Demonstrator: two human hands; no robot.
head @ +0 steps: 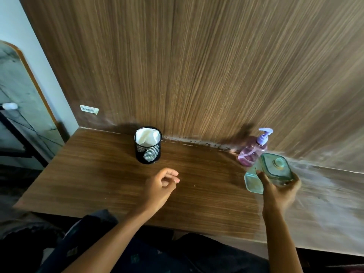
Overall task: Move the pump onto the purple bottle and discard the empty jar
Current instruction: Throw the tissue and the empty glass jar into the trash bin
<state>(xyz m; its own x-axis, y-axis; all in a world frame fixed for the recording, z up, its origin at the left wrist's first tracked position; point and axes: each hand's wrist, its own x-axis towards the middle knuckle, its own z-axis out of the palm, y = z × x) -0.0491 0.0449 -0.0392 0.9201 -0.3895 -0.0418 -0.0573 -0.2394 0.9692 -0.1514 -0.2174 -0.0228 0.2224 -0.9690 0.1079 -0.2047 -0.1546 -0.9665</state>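
Wood-grain laminate covered both the desk [110, 186] and the wall panel behind it. Right of centre, the right hand [279, 191] gripped the clear greenish square jar [272, 171], tilted and blurred, just in front of the translucent purple bottle [251, 152], whose lilac pump [265, 134] was already seated. The left hand [163, 184] hovered mid-frame, fingers loosely curled, empty. The smooth jar could slip or knock the bottle over. A black mesh bin [148, 149] holding white paper stood upper centre.

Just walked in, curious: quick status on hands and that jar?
Right hand gripping green jar, tilted. Left hand empty, loosely curled. Pump on purple bottle. Nothing in the way.
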